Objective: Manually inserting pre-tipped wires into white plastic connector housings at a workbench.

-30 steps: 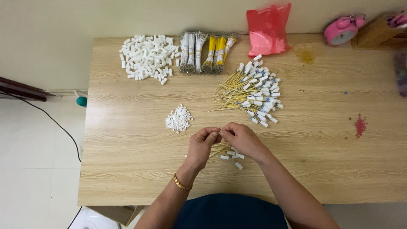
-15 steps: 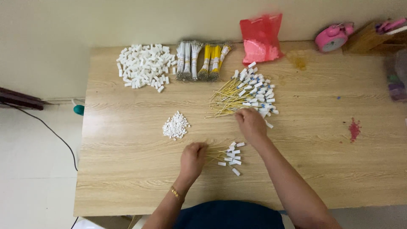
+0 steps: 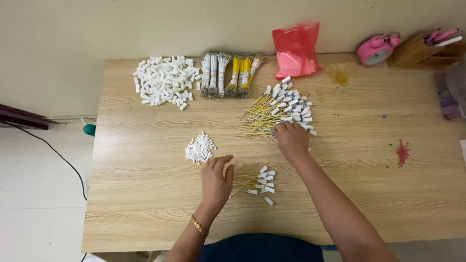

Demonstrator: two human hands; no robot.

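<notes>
- Head view looking down on a light wood tabletop (image 3: 145, 204), which fills most of the shot, with its back edge against a pale wall.
- Biggest heap on it is the fan of yellow wires with white end pieces (image 3: 281, 110), sitting a bit right of center toward the back edge.
- The right hand (image 3: 291, 138) is flat on the near edge of that heap, fingers curled down into the wires. Can't really tell if it's pinching one or just touching them.
- Pile of white plastic connectors (image 3: 165, 80) sits near the back left corner.
- Right next to it are bundles of wires (image 3: 230, 73), some white and some yellow, lying side by side along the back edge.
- A red plastic bag (image 3: 296, 48) leans on the wall at the back edge, just behind the big wire heap.
- The left hand (image 3: 216, 182) is near the front edge, about the middle, fingers loosely spread and resting on the wood, not gripping anything.
- Just to the right of that hand is a small batch of finished wires (image 3: 257, 182), touching or nearly touching the fingertips.
- A wooden pen holder (image 3: 417, 53) and a pink alarm clock (image 3: 376, 48) are up by the back right corner.
- A little mound of tiny white pieces (image 3: 199, 148) lies just behind the left hand.
</notes>
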